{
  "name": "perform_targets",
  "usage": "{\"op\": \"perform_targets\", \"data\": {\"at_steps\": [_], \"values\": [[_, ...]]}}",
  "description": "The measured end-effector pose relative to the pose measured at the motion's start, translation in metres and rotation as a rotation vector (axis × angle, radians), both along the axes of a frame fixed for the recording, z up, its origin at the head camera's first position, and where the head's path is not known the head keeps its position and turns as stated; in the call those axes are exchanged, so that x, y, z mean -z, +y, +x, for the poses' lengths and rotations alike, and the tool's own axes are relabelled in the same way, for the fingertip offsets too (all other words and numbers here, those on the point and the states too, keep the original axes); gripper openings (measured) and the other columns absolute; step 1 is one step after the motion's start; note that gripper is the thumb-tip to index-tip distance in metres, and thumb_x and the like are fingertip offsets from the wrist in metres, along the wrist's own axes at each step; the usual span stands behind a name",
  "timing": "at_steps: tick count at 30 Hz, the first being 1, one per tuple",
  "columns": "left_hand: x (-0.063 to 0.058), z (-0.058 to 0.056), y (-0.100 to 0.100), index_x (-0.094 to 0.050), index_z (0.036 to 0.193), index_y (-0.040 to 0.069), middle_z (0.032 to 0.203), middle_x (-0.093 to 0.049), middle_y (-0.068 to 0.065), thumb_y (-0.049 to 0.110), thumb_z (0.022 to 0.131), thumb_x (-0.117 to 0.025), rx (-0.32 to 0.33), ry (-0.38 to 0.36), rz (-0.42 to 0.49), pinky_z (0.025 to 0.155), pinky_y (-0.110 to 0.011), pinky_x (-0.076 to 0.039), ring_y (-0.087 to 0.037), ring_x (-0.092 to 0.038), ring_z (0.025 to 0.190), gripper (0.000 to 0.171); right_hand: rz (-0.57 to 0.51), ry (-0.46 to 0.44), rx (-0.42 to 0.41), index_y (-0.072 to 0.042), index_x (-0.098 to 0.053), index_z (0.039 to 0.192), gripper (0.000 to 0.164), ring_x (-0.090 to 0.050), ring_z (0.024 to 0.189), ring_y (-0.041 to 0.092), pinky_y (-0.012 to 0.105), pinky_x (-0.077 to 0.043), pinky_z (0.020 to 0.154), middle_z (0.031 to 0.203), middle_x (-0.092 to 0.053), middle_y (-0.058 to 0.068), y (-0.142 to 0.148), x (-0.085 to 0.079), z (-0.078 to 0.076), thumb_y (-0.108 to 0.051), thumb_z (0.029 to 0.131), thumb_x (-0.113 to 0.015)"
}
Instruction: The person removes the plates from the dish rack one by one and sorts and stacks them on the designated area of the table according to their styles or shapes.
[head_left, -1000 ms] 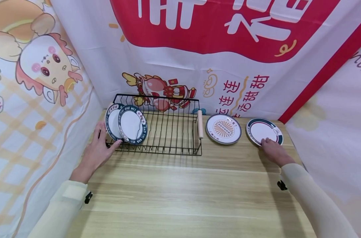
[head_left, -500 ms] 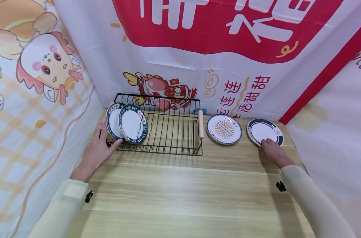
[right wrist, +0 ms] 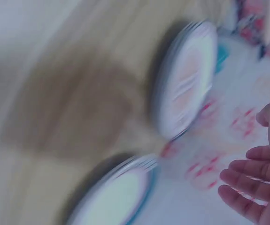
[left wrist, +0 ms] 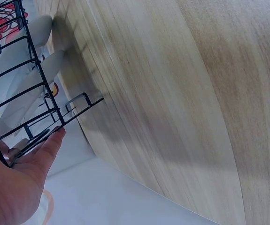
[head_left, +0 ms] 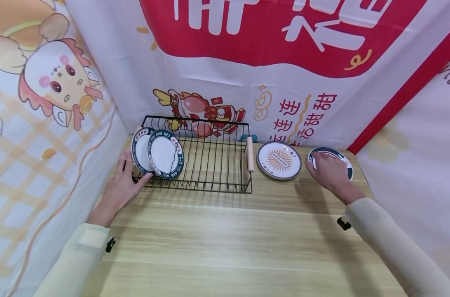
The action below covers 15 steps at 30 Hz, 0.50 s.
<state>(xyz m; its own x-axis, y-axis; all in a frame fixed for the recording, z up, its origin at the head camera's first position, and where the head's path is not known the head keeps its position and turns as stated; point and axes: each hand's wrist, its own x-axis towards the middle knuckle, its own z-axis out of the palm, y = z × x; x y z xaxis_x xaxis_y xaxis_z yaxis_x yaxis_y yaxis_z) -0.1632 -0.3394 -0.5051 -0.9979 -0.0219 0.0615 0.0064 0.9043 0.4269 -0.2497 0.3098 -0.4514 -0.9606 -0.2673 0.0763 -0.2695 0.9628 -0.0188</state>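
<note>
A black wire dish rack (head_left: pixel 250 154) with a pale wooden handle at its right end stands against the back cloth. Two white plates with dark green rims, the front plate (head_left: pixel 167 154) overlapping the rear plate (head_left: pixel 139 152), lean in its left end. My left hand (head_left: pixel 119 187) grips the rack's left end; in the left wrist view its thumb and fingers lie around the wire frame (left wrist: pixel 43 77). My right hand (head_left: pixel 332 173) hovers over the green-rimmed plate (head_left: pixel 348 167) at the far right, partly hiding it. In the right wrist view its fingers are spread, holding nothing.
Between the rack and the far-right plate lies a stack of plates, topped by a plate with an orange sunburst (head_left: pixel 278 161). Printed cloth walls (head_left: pixel 225 74) close in the wooden table (head_left: pixel 225 239) at the back and both sides.
My right hand has left the near rim of the far-right plate and moved up and to the left. The left hand has stayed at the rack; the plates have not moved.
</note>
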Motion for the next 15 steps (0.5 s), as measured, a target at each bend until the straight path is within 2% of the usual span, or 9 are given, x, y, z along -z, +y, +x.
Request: {"op": "perform_targets", "data": {"at_steps": [3,5,7,11,15], "values": [[0.000,0.000,0.000,0.014,0.168,0.009,0.176,0.019,-0.012,0.068,0.103,-0.049,0.002,0.002,0.002,0.099,-0.087,-0.033,-0.073,-0.035,0.134,0.108,-0.032,0.048,-0.059,0.003,-0.063,0.133,0.050,-0.071,0.090,0.043,0.060,-0.060,0.080,0.112,-0.073,0.027,-0.038,-0.023,0.006,-0.039,0.106,-0.061],[0.000,0.000,0.000,0.013,0.168,0.009,0.176,0.018,-0.013,0.068,0.103,-0.049,0.003,0.003,0.001,0.098,-0.087,-0.034,-0.073,-0.036,0.133,0.108,-0.058,0.087,-0.122,0.002,-0.066,0.131,0.049,-0.071,0.080,0.039,0.055,-0.061,0.071,0.106,-0.074,0.023,-0.065,-0.038,0.010,-0.040,0.104,-0.064],[-0.001,0.001,0.000,0.013,0.168,0.008,0.176,0.018,-0.013,0.068,0.103,-0.049,0.003,0.003,0.002,0.098,-0.087,-0.034,-0.073,-0.037,0.133,0.108,-0.075,0.118,-0.185,0.001,-0.068,0.130,0.050,-0.073,0.079,0.038,0.053,-0.061,0.067,0.108,-0.076,0.023,-0.092,-0.051,0.014,-0.041,0.104,-0.065],[-0.002,0.001,0.000,0.012,0.168,0.006,0.176,0.018,-0.013,0.068,0.104,-0.048,0.002,0.005,0.000,0.097,-0.086,-0.036,-0.073,-0.037,0.132,0.108,-0.080,0.099,-0.275,-0.004,-0.070,0.130,0.049,-0.071,0.072,0.033,0.046,-0.057,0.057,0.108,-0.078,0.017,-0.148,-0.079,0.019,-0.044,0.103,-0.063],[-0.001,0.001,0.001,0.011,0.169,0.007,0.176,0.018,-0.013,0.067,0.104,-0.050,0.003,0.004,0.003,0.096,-0.086,-0.037,-0.074,-0.038,0.130,0.107,-0.073,0.043,-0.338,-0.006,-0.071,0.127,0.049,-0.069,0.071,0.026,0.040,-0.056,0.056,0.097,-0.076,0.010,-0.198,-0.098,0.016,-0.048,0.105,-0.060]]}}
